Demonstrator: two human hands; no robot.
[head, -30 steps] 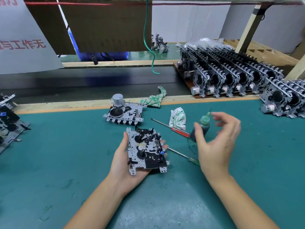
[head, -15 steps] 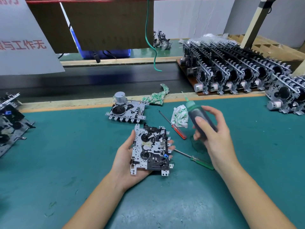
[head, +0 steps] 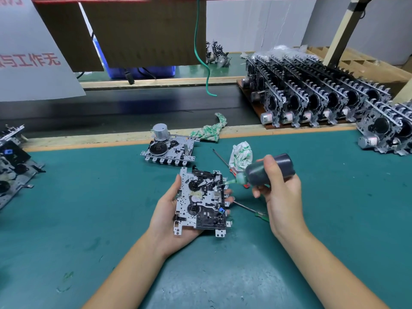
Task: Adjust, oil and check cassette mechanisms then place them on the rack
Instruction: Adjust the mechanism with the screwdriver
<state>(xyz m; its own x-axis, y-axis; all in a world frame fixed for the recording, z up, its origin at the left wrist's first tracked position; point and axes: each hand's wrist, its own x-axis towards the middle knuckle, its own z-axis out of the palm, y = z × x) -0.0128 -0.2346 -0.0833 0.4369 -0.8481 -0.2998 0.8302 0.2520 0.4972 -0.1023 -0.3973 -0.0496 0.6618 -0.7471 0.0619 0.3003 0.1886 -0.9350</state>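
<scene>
A cassette mechanism is cradled flat in the left hand, face up, above the green surface; the thumb is laid along its left edge and the fingertips are seen past its right edge. An oil bottle, dark with a green nozzle, is gripped by the right hand, thumb across the body and fingers curled behind. The bottle is tipped on its side, nozzle pointing left, with the tip at the upper right part of the held mechanism; actual contact cannot be confirmed.

A second mechanism with a silver motor lies flat on the surface just beyond the held one. Two screwdrivers are noted: a red-handled one partly hidden behind the bottle, and a green-handled one between the hands. A crumpled white rag lies near the bottle, another rag at the wooden edge strip. Rows of mechanisms are stood upright on the rack at far right. More mechanisms are seen at the left edge.
</scene>
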